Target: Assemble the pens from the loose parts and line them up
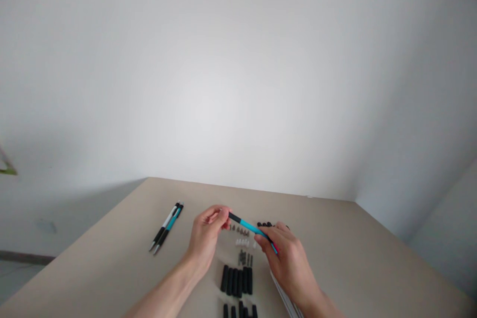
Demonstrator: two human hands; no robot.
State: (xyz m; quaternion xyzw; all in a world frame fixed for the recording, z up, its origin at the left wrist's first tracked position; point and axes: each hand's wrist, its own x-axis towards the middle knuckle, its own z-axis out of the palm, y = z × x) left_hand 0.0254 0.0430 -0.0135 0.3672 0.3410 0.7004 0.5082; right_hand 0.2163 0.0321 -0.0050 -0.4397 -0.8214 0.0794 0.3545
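A blue pen barrel (250, 227) with a black grip (234, 217) is held slanting above the table between both hands. My left hand (208, 231) pinches the black-grip end; what its fingertips cover is hidden. Wrapped around the other end of the barrel is my right hand (285, 253), with a bit of pink showing by the thumb. Below and between the hands lie small metal tips (240, 231), white plastic pieces (242, 242), springs (245, 258) and several black grips (236, 280).
Two whole pens, one white (164, 226) and one blue (169, 227), lie side by side at the left. Thin white sticks (285, 298) lie under my right wrist. More black parts (240, 310) sit at the near edge. A wall (223, 84) rises behind the table (335, 238).
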